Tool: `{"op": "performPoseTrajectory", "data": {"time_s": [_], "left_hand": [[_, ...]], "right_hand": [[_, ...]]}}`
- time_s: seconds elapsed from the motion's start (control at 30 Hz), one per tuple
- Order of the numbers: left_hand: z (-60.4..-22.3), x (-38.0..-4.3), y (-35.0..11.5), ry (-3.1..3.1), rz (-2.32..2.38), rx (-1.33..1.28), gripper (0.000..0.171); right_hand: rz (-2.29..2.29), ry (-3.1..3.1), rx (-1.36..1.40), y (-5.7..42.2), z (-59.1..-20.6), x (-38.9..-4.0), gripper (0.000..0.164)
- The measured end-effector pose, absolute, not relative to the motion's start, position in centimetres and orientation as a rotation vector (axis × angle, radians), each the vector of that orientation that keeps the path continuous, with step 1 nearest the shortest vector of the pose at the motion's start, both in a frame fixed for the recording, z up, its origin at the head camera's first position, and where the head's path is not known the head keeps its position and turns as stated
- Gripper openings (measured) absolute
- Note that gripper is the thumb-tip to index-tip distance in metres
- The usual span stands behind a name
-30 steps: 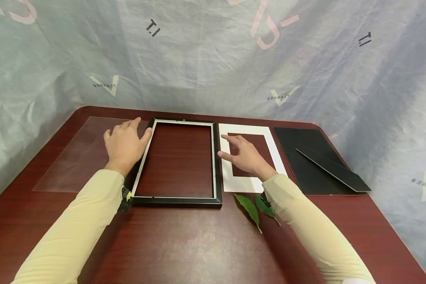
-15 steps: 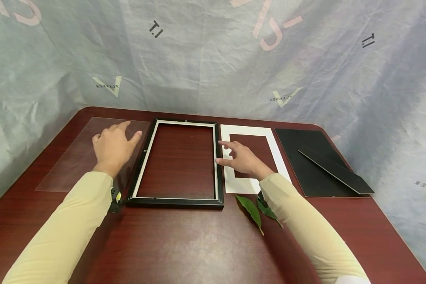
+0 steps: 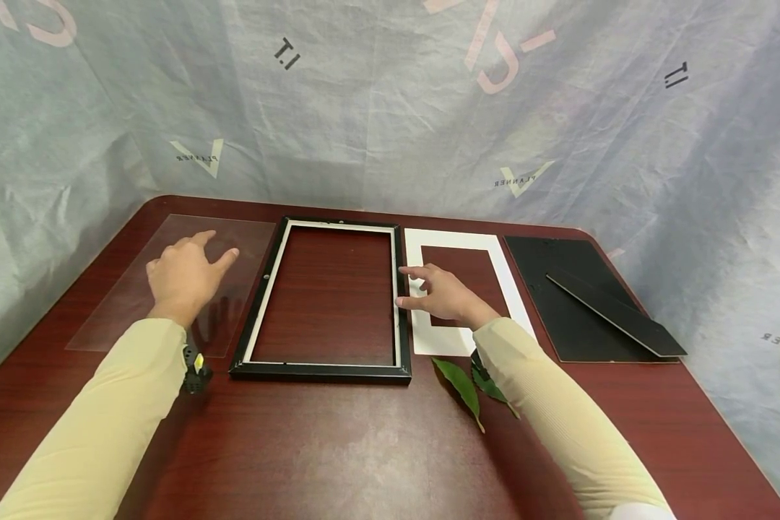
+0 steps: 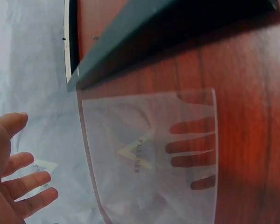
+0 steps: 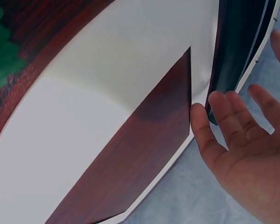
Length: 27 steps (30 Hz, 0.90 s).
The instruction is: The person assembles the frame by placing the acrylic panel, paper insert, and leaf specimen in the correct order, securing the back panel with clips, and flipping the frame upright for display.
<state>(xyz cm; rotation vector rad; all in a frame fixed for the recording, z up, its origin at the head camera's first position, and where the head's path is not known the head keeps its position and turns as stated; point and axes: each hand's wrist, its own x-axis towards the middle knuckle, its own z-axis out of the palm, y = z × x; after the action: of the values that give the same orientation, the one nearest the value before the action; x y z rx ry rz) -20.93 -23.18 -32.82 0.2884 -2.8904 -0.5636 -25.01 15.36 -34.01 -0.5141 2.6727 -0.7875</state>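
My left hand [image 3: 183,278] hovers with spread fingers above a clear plastic sheet [image 3: 126,303] at the left of the table. In the left wrist view that sheet [image 4: 126,182] mirrors the fingers, and the hand is apart from it. A black picture frame [image 3: 321,372] with a pale inner edge lies in the middle. My right hand [image 3: 445,292] holds nothing; its loosely bent fingers are over the white mat board [image 3: 445,339], thumb near the frame's right side. The right wrist view shows these fingers above the mat's [image 5: 74,121] edge; whether they touch anything I cannot tell.
Two green leaves [image 3: 459,384] lie in front of the mat, one partly under the right wrist. A black backing board [image 3: 539,289] with a raised stand leg [image 3: 614,314] lies at the right. Behind the reddish-brown table [image 3: 338,455] hangs a pale printed cloth [image 3: 364,108].
My left hand has moved left, off the frame's left side and over the clear sheet. The right hand has shifted slightly towards me. The frame stays in place.
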Motion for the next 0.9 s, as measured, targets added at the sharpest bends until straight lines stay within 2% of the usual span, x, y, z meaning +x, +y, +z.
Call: {"op": "performPoseTrajectory", "data": {"time_s": [0.9], "left_hand": [[-33.9, -19.4, -28.4, -2.953, -0.603, 0.498, 0.072]], "right_hand": [[-0.728, 2.612, -0.462, 15.5, -34.2, -25.1, 0.072]]}}
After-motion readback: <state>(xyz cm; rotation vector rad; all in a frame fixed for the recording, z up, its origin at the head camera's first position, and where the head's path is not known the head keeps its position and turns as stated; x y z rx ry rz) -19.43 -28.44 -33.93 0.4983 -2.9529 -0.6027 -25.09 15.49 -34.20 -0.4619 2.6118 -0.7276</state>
